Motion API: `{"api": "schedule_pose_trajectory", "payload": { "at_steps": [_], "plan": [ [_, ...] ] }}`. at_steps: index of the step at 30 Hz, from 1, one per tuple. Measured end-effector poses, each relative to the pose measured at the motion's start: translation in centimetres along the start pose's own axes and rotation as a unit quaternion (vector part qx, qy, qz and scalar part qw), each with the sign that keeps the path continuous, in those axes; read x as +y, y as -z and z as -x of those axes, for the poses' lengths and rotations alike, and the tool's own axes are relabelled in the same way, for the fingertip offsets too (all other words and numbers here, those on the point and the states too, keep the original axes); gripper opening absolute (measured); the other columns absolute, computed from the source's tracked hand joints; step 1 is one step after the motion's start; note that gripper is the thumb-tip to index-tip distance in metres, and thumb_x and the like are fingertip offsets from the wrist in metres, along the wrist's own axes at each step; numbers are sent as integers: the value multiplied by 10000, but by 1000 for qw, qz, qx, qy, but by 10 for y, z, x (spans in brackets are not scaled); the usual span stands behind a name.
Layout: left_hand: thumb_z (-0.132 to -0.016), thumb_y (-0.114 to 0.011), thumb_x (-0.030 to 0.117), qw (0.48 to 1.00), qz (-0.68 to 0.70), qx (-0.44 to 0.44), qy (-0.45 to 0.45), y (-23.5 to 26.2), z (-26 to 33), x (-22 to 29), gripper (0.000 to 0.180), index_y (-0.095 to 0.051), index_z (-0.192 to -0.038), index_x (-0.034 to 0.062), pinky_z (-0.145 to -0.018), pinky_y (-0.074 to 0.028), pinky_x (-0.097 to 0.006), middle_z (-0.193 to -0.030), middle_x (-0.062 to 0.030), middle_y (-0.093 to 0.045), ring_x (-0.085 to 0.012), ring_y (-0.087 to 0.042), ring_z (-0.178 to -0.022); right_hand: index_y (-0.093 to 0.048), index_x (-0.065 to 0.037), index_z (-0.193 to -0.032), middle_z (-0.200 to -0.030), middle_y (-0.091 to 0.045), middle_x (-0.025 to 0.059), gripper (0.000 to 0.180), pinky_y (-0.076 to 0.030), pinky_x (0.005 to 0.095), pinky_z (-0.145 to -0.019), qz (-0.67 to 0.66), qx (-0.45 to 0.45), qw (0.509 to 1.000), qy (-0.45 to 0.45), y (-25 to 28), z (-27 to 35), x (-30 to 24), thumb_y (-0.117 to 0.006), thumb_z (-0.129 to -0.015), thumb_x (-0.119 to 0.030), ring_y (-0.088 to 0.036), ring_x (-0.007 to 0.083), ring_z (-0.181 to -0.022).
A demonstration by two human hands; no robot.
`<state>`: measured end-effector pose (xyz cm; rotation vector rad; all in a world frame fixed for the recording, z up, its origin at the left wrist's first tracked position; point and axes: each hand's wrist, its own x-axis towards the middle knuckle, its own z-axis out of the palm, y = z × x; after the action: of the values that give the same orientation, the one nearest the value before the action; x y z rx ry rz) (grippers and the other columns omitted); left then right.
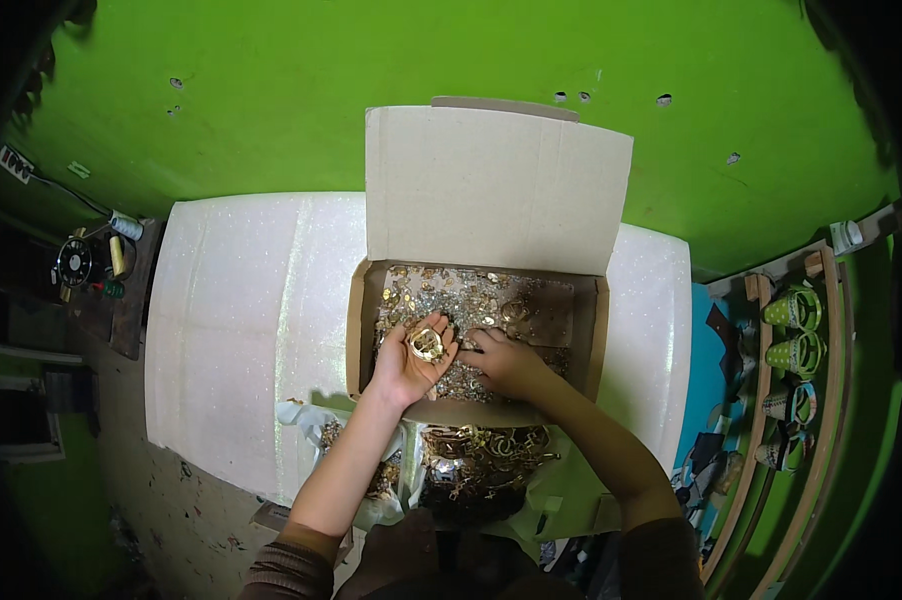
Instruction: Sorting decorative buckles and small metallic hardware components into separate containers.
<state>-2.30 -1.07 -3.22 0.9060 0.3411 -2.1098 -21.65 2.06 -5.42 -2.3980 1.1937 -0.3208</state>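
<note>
An open cardboard box point(600, 325) stands on the table with its lid point(501, 190) raised against the wall. Across its bottom lie many small gold- and silver-coloured jewellery pieces point(441, 295). My left hand point(399, 368) is palm up over the box's left part, cupping several gold-coloured jewellery pieces point(427, 345), one of them ring-shaped. Close beside it, my right hand point(509, 365) reaches into the box from the right, palm down. Its fingers are bent together at the loose pieces; what they pinch, if anything, is too small to make out.
Below the box, near my lap, are an open bag of gold-coloured jewellery point(486, 445) and a pale plastic bag point(301, 412). A glittery white cloth point(231, 300) covers the table. Thread spools point(125, 227) stand at left; a wooden rack point(761, 400) with green patterned items is at right.
</note>
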Motion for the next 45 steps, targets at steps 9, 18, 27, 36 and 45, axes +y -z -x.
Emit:
{"api": "schedule_pose_trajectory", "payload": {
  "at_steps": [9,18,27,36,45],
  "plan": [
    [-957,-214,309,1000,-10,14,-2,2,0,-2,437,-510,-1121,34,-879,-458,-430,-1059,-109,-585,-250,-563,-964,-571,-80,-884,-996,-510,101,153,-527,340,-628,62,-5,997,-55,-7,8,-6,-518,-741,-95,-523,263,-929],
    [-952,-258,275,1000,-18,22,-4,2,3,-2,386,-520,-1105,36,-862,-467,-419,-1031,-97,-590,-240,-567,-929,-588,-67,-923,-994,-522,119,204,-516,381,-681,51,-37,993,-101,-2,8,-13,-519,-731,-60,-535,296,-916],
    [-949,-278,268,1000,-22,21,-6,-2,5,-4,368,-529,-1091,38,-859,-468,-417,-1033,-94,-591,-238,-568,-934,-583,-47,-858,-812,-582,106,163,-464,321,-663,-177,-51,972,-148,5,5,19,-597,-697,-69,-582,226,-759],
    [-955,-213,348,995,-54,-82,24,-10,15,-29,447,-490,-1138,49,-844,-473,-413,-1057,-119,-561,-253,-566,-941,-634,-39,-927,-738,-628,58,213,-445,257,-640,-341,-47,929,-135,91,-25,-53,-648,-740,-141,-564,108,-668],
    [-935,-224,331,982,75,-169,48,-3,51,-48,434,-455,-1189,66,-892,-452,-398,-1205,-80,-504,-217,-497,-1077,-627,-41,-1004,-895,-646,95,227,-454,260,-716,-349,-5,932,-103,101,4,-93,-505,-815,-12,-594,112,-799]
  ]
}}
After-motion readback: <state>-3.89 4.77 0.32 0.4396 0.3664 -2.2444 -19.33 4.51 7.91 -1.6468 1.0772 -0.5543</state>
